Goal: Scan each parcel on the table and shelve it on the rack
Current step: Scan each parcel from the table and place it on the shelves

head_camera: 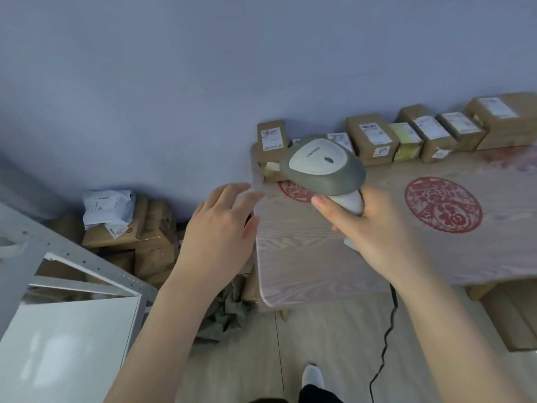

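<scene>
My right hand (374, 228) grips the handle of a grey and white barcode scanner (322, 167), whose head points toward the far left end of the table (334, 257). Several brown cardboard parcels with white labels line the wall along the table's far edge, among them an upright one (271, 138) at the left end and a larger one (370, 138) further right. My left hand (223, 228) hovers with fingers spread at the table's left edge and holds nothing. The white metal rack (66, 286) stands at the lower left.
A pile of cardboard boxes and white mailer bags (128, 222) sits on the floor between rack and table. The scanner's black cable (386, 338) trails down to the wooden floor. Crumpled grey cloth (229, 312) lies under the table's corner. More boxes (511, 315) rest under the table's right side.
</scene>
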